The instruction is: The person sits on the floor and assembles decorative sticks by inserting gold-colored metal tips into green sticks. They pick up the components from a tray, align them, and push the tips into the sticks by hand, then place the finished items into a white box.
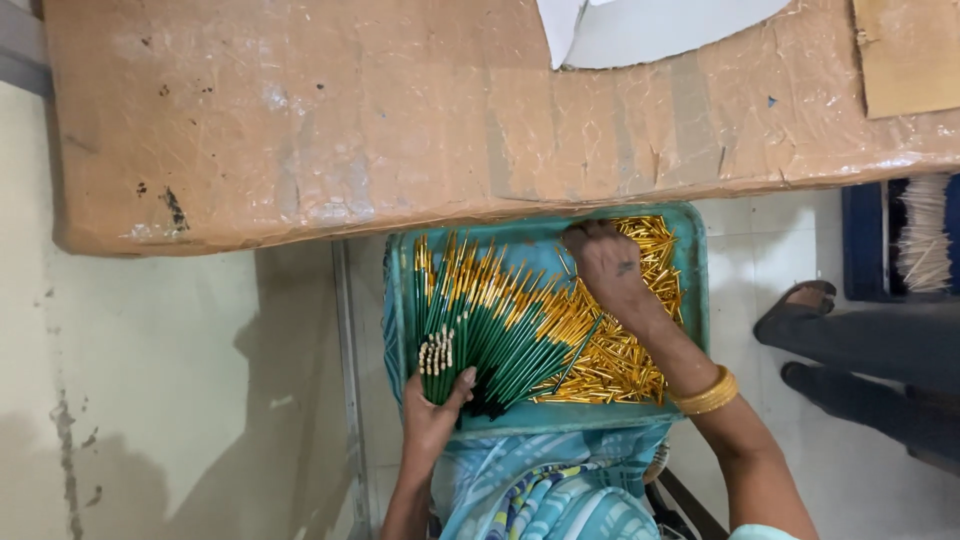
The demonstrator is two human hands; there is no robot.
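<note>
A teal tray point(694, 262) rests on my lap below the table edge. My left hand point(432, 414) grips the lower ends of a fanned bundle of green sticks with gold tips point(478, 320). Loose gold metal tubes point(625, 355) fill the tray's right half. My right hand point(605, 262) reaches into this pile at the tray's far side, fingers curled down among the tubes; whether it holds any cannot be told. A gold bangle point(706, 392) circles my right wrist.
A tape-covered cardboard tabletop point(400, 110) spans the top, with white paper point(640, 28) on it. Another person's feet in sandals point(800, 305) stand at the right. A dark blue crate with pale sticks point(922, 240) sits at the far right. The floor is pale tile.
</note>
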